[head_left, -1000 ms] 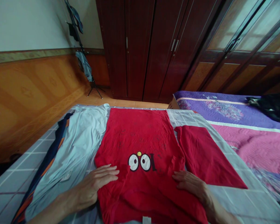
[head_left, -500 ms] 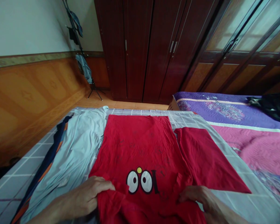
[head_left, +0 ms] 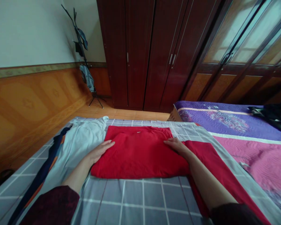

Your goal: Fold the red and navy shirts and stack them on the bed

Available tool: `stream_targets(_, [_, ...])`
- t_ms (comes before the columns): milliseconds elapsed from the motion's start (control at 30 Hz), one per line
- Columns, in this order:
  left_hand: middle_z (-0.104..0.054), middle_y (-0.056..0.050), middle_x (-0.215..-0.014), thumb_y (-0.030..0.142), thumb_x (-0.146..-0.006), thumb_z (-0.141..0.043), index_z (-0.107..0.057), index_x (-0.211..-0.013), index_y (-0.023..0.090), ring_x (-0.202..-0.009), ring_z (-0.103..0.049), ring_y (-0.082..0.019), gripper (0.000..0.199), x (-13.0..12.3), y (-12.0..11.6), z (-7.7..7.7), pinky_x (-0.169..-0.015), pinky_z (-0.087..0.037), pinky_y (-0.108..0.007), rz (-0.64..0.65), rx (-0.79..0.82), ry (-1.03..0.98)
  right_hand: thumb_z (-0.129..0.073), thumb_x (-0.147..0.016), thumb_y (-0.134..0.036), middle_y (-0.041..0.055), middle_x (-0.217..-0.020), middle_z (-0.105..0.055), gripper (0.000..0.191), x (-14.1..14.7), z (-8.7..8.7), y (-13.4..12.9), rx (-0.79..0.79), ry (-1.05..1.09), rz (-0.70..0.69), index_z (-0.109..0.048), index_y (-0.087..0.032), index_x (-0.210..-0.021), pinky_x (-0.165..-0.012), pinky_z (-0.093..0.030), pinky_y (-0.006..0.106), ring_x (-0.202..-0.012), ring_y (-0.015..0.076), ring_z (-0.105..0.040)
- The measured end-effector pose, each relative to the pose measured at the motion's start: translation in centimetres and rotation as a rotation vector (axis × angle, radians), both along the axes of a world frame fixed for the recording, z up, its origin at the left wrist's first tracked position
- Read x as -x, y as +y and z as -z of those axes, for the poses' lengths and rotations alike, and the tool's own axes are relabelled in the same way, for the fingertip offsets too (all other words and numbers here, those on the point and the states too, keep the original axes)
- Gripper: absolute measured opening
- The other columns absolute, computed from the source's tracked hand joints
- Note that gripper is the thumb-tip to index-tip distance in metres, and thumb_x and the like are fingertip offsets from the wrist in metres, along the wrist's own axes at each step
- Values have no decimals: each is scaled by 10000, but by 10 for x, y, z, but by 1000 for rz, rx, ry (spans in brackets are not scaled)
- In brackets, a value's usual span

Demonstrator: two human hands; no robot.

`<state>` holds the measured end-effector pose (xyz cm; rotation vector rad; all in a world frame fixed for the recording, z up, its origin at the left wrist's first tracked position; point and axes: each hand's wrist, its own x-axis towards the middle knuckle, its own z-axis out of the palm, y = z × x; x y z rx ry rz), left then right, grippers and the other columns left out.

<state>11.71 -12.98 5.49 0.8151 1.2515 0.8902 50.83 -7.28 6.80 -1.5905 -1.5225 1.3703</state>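
Note:
A red T-shirt (head_left: 140, 156) lies doubled over on the checked bedspread, its plain side up and a small pale label near the far edge. My left hand (head_left: 103, 150) rests on the shirt's left edge, open, with its fingers stretched out flat. On the far right part of the same shirt lies my right hand (head_left: 175, 144), also open with fingers extended. Beneath my right forearm is another stretch of red cloth (head_left: 208, 159), partly hidden by the arm. Left of the shirt a pale blue garment (head_left: 81, 137) is spread out, partly covered by my left arm.
A navy and orange cloth (head_left: 46, 168) runs along the bed's left side. The checked bedspread (head_left: 131, 200) shows in front of the shirt. A purple and pink bed (head_left: 234, 125) adjoins at right. Beyond stand a coat rack (head_left: 86, 68) and a dark red wardrobe (head_left: 140, 62).
The near part of the red T-shirt has been folded away from me over the far part, covering the eye print. Both hands moved forward with it and now lie flat.

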Motion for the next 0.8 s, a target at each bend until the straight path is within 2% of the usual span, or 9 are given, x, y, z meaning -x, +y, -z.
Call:
stream_targets(100, [-678, -78, -1126, 377, -677, -761, -580, -1154, 190, -1082, -612, -267, 544, -3, -6, 3, -940, -461, -353, 48, -75, 14, -645, -659, -557, -70, -438, -389, 413, -6, 22, 4, -3, 23, 7, -430, -213, -583, -383, -172, 232, -389, 66, -302])
stream_targets(200, [-675, -93, -1125, 327, -652, -770, -566, -1173, 164, -1062, -619, -280, 583, -6, -7, 1, -936, -461, -374, 106, -125, -26, -648, -655, -538, -78, -459, -392, 402, -12, 30, 3, -26, 49, 12, -420, -212, -602, -400, -181, 228, -403, 63, -314])
stream_targets(333, [-667, -103, -1134, 297, -672, -740, -543, -1191, 152, -1060, -618, -276, 574, -9, 2, -6, -940, -455, -387, 93, -188, -68, -604, -677, -522, -64, -475, -448, 343, -13, 30, 3, -25, 59, 46, -461, -211, -652, -399, -211, 231, -398, 75, -352])
stream_targets(467, [-666, -96, -1129, 279, -674, -726, -535, -1171, 150, -1044, -623, -268, 548, -8, 9, -4, -936, -457, -390, 100, -200, 16, -597, -654, -432, -43, -462, -485, 261, -13, 31, 6, -3, 33, 58, -459, -215, -611, -386, -224, 232, -386, 85, -378])
stream_targets(667, [-684, -86, -1058, 423, -711, -713, -551, -1081, 149, -972, -649, -253, 488, -8, 13, 1, -876, -486, -367, 118, -176, 98, -611, -634, -368, -45, -430, -463, 228, -14, 33, 10, -12, -5, 60, -462, -217, -550, -371, -219, 221, -377, 80, -358])
stream_targets(800, [-706, -73, -925, 528, -703, -684, -591, -979, 144, -893, -663, -251, 482, -13, 34, 1, -786, -506, -341, 88, -179, 278, -620, -671, -427, -36, -454, -480, 269, -11, 32, 10, -59, 22, 75, -491, -208, -585, -370, -249, 222, -389, 87, -378])
